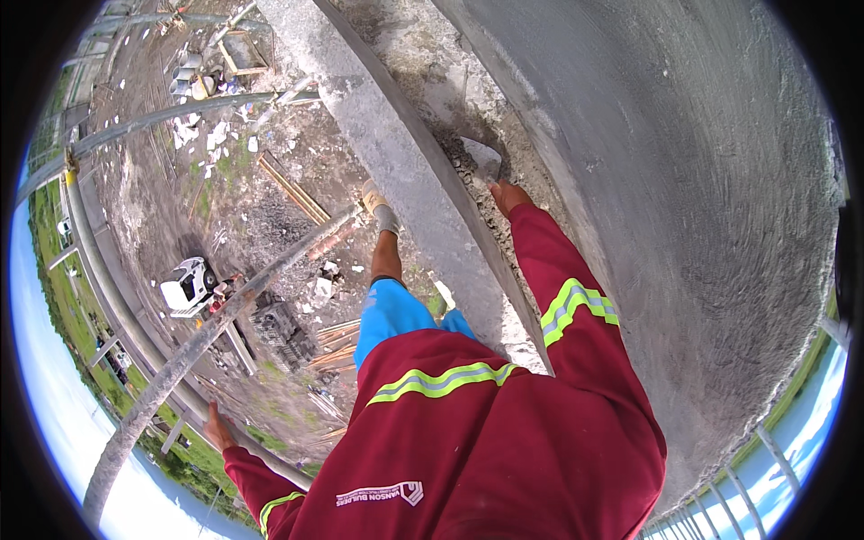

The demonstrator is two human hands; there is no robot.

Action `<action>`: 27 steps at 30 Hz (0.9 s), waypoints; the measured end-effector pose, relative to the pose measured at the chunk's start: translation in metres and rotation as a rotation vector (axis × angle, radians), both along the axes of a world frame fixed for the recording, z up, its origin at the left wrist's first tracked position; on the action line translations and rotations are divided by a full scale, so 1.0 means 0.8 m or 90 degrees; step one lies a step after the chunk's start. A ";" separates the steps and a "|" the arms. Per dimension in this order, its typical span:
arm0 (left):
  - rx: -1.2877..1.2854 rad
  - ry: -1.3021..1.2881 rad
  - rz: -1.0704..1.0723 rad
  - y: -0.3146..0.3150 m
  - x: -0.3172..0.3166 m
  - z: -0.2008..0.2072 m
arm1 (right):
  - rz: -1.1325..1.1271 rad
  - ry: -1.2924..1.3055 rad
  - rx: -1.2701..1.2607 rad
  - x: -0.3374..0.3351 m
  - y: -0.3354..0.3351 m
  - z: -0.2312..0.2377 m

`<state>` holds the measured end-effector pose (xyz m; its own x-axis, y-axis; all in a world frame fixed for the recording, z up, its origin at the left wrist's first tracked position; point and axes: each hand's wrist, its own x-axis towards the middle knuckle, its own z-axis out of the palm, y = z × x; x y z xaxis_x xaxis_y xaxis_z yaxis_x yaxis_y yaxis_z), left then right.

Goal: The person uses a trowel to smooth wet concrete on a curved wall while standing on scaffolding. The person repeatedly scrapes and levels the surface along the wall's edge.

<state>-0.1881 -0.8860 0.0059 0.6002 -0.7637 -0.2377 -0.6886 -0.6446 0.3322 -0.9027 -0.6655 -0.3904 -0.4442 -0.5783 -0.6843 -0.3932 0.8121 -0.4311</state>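
My right hand [510,196] is closed round the handle of a trowel [481,157]. The trowel's grey blade lies over loose mortar crumbs [468,180] in the narrow channel between a concrete ledge [405,171] and a tall grey plastered wall [666,180]. Low on the left, my left hand [218,428] is on a metal scaffold pipe [184,391], its fingers partly hidden behind it. One of my feet, in a worn shoe [373,198], stands where another sloping scaffold pipe [247,292] meets the ledge.
Far below lies rough ground with timber planks [292,187], scattered white debris [216,135] and a white vehicle [189,286]. Another scaffold pipe [193,106] crosses the upper left. Metal bars [778,457] stand beyond the wall at lower right. The ledge edge drops off on its left.
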 end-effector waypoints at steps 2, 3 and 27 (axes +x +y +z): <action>0.001 -0.008 -0.012 0.002 -0.006 0.000 | 0.003 -0.039 0.013 -0.005 -0.004 -0.001; 0.027 -0.018 0.005 0.000 -0.007 0.002 | -0.017 -0.026 -0.024 -0.006 -0.003 0.001; -0.037 0.007 0.002 0.003 -0.040 0.021 | 0.202 0.078 -0.388 0.178 -0.285 0.317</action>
<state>-0.2199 -0.8835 0.0227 0.6003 -0.7746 -0.1992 -0.6828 -0.6260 0.3766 -0.7600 -0.8933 -0.1365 -0.2439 -0.9577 -0.1527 -0.6458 0.2779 -0.7111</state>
